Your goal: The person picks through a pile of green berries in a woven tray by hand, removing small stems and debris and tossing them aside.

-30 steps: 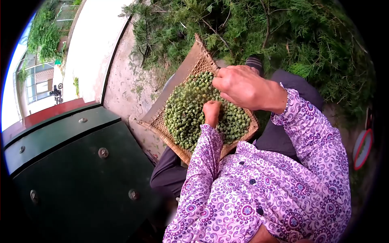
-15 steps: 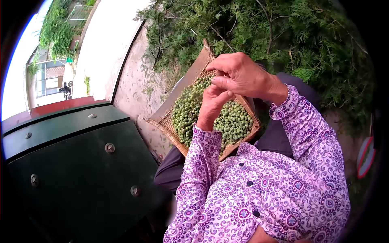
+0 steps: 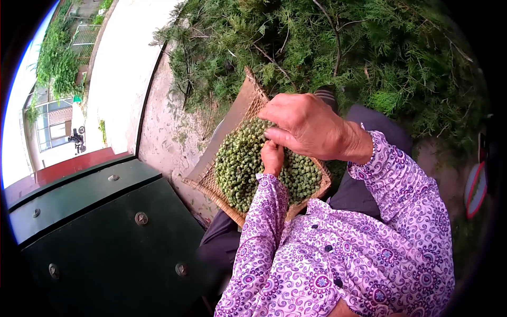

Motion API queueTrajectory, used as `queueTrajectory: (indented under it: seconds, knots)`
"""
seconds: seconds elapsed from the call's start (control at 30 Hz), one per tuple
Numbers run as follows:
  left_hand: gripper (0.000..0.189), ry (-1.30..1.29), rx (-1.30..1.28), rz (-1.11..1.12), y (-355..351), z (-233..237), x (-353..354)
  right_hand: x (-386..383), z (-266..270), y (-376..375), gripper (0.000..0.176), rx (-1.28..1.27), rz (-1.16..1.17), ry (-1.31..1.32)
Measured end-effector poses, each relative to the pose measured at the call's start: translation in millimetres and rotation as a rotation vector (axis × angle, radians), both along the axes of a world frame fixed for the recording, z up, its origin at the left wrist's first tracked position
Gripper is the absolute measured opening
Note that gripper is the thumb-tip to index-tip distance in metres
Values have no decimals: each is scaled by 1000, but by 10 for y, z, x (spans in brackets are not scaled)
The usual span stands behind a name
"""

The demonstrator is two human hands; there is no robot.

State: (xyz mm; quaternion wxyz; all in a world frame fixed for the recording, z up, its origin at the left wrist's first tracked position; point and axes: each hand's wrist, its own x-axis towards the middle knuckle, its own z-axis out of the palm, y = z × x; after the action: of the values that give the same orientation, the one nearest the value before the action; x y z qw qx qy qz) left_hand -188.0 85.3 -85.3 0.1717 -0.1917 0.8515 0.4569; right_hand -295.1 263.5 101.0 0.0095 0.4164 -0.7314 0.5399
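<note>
A woven basket (image 3: 206, 186) sits at my lap, filled with small green cones or berries (image 3: 236, 164). My left hand (image 3: 272, 157) is low over the heap, its fingers closed; what they hold, if anything, is hidden. Above it and nearer the camera, my right hand (image 3: 311, 128) is bent at the wrist, with thumb and forefinger pointing left near the left fingertips. Its fingers are curled, and I cannot make out anything between them.
Cut evergreen branches (image 3: 369, 63) spread across the top and right. A dark green metal door or panel (image 3: 111, 232) with round studs lies at the lower left. Concrete ground (image 3: 158, 121) shows beside the basket. A red-rimmed object (image 3: 476, 190) is at the far right.
My left hand has gone down toward the heap, and my right hand has also come lower in view. The whole view has shifted slightly, with the basket now further left and lower.
</note>
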Motion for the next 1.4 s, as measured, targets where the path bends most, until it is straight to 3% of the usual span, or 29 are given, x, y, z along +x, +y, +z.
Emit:
queueTrajectory:
  seconds: [0.03,0.07,0.13,0.17,0.2,0.27,0.3,0.4,0.43,0.53,0.57,0.67,0.73,0.8,0.87,0.97,1.03,1.1,1.17,1.33,1.4]
  knots:
    - [53,266,223,43,178,255,17,5,-6,5,17,26,-6,6]
    - [53,262,225,47,157,242,25,7,-6,8,17,50,-10,15]
    - [54,-126,90,68,44,171,32,19,-9,1,17,40,-5,21]
    - [37,48,32,112,-5,-12,114,27,28,7,19,102,9,-5]
    - [37,52,28,116,-127,-165,179,32,48,12,28,161,21,-29]
    - [14,-94,202,229,-352,-317,302,42,24,-1,27,144,14,-8]
    - [7,2,321,381,-329,-201,349,46,16,-5,26,133,6,10]
    - [4,-9,616,506,-414,81,450,63,38,-14,25,134,6,32]
    - [3,-1,684,519,-422,169,472,73,64,-26,15,112,-4,27]
    - [2,44,885,499,-374,445,492,77,-4,-70,15,206,55,-20]
    - [2,50,884,499,-346,551,494,96,-80,-104,28,278,96,-18]
    - [2,142,1055,403,-228,921,436,248,-322,-234,30,312,254,46]
    - [2,207,1026,349,-142,1114,392,317,-377,-323,25,314,318,-7]
    - [2,247,932,275,-65,1301,348,368,-405,-427,19,321,451,-321]
    - [2,283,913,216,-140,1295,411,396,-425,-447,10,251,363,-241]
    - [3,247,874,320,-153,1439,560,446,-378,-409,8,225,346,-191]
    - [1,244,816,342,-243,1482,741,505,-413,-360,9,320,460,-192]
    - [3,240,684,374,-431,1465,946,612,-447,-337,10,583,601,-105]
    - [7,257,552,434,-636,1389,1180,694,-474,-321,14,793,711,-79]
    - [16,-20,316,499,-833,901,1642,586,-601,-351,24,680,540,-1]
    - [14,-141,294,459,-719,646,1688,599,-617,-344,15,583,446,49]
